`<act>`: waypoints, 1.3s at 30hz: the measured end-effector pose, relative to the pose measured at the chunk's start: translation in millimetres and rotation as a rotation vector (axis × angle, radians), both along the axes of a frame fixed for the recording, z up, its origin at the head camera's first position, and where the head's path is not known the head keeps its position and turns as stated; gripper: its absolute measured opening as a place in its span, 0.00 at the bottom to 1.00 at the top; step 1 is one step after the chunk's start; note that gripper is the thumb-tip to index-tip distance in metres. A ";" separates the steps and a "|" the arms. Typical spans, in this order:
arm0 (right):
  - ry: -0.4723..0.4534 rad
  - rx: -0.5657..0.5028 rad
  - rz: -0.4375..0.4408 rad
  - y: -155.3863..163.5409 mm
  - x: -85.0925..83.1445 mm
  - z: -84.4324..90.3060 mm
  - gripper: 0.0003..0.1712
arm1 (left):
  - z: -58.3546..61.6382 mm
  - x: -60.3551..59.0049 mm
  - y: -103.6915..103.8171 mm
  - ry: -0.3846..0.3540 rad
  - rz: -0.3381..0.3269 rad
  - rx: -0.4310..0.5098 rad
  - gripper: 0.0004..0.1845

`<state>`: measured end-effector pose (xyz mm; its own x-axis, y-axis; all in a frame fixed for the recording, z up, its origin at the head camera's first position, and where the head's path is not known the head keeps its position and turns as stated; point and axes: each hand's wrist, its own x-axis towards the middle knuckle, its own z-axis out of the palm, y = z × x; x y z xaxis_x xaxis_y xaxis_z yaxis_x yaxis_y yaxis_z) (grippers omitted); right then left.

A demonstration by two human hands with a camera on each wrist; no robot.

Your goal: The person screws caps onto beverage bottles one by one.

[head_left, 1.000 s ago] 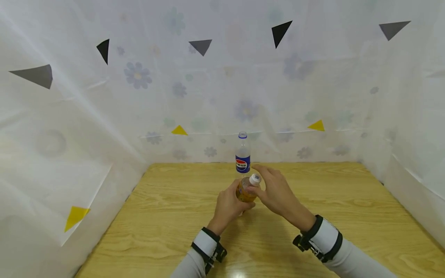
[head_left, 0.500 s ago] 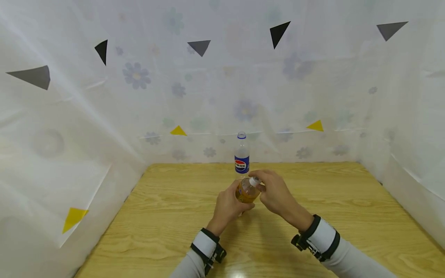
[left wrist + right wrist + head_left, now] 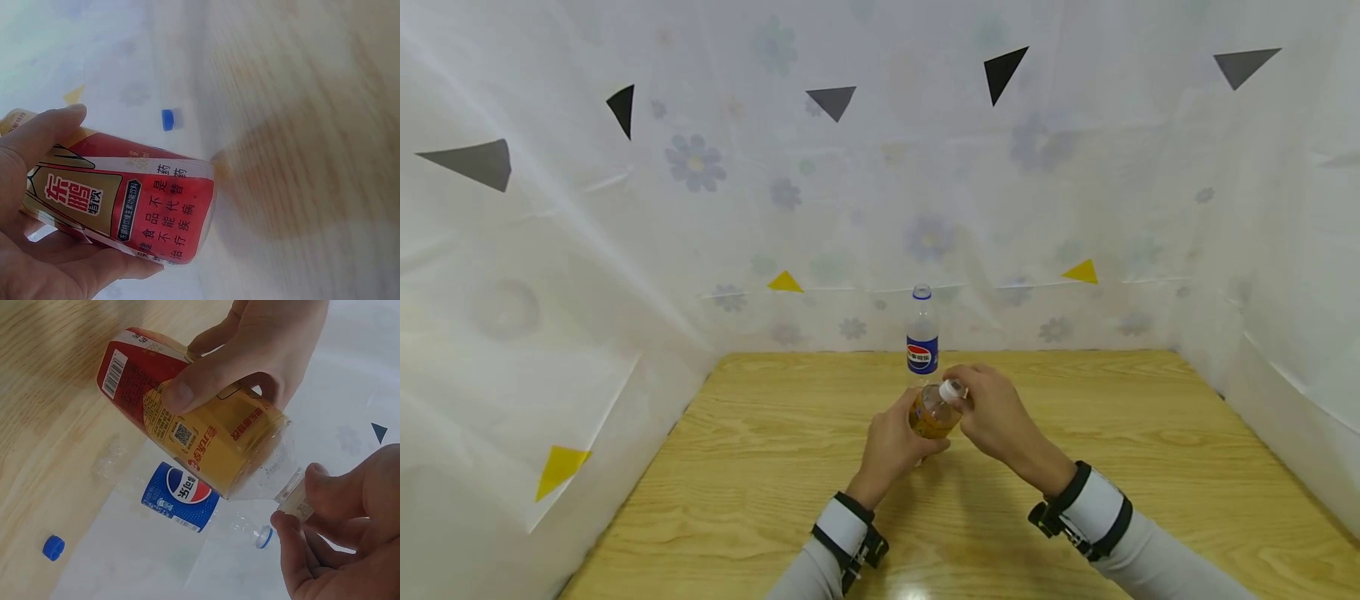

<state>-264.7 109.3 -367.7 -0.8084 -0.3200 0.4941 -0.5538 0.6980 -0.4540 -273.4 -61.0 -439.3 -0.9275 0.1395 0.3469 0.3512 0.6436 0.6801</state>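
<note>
A drink bottle with a red and gold label [image 3: 134, 378] and amber liquid inside is gripped around its body by my left hand [image 3: 891, 442]. It leans to the right in the head view. My right hand [image 3: 1000, 417] pinches the bottle's white cap [image 3: 952, 390] between thumb and fingers. The cap sits at the bottle's neck. Behind both hands stands a clear, uncapped bottle with a blue label [image 3: 922, 353]; its lower part is hidden by the held bottle and left hand in the head view.
A loose blue cap [image 3: 54, 547] lies on the wooden table [image 3: 760, 450] near the blue-label bottle. White patterned sheeting [image 3: 880, 183] with black, grey and yellow triangles encloses the back and sides.
My right hand's fingers have closed from a spread pose onto the white cap. The left hand keeps its grip, and the blue-label bottle stays in place.
</note>
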 end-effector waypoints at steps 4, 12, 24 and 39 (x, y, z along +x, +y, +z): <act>-0.001 -0.007 -0.015 0.7 -1.1 -0.4 0.07 | -0.8 0.9 0.7 -0.002 -0.005 0.007 0.40; 0.023 -0.008 -0.019 3.0 -3.6 -1.5 0.17 | -0.6 2.8 0.8 0.010 -0.001 -0.001 0.39; -0.026 0.050 -0.057 3.4 3.6 2.4 0.30 | 1.0 1.5 1.0 -0.005 0.004 -0.006 0.41; -0.081 0.017 0.036 2.5 7.5 6.6 0.25 | -1.0 1.1 2.9 0.009 0.000 -0.012 0.40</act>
<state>-257.1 111.7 -361.1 -0.8336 -0.3571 0.4214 -0.5402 0.6867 -0.4865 -272.3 -58.1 -440.3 -0.9241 0.1440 0.3539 0.3578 0.6514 0.6691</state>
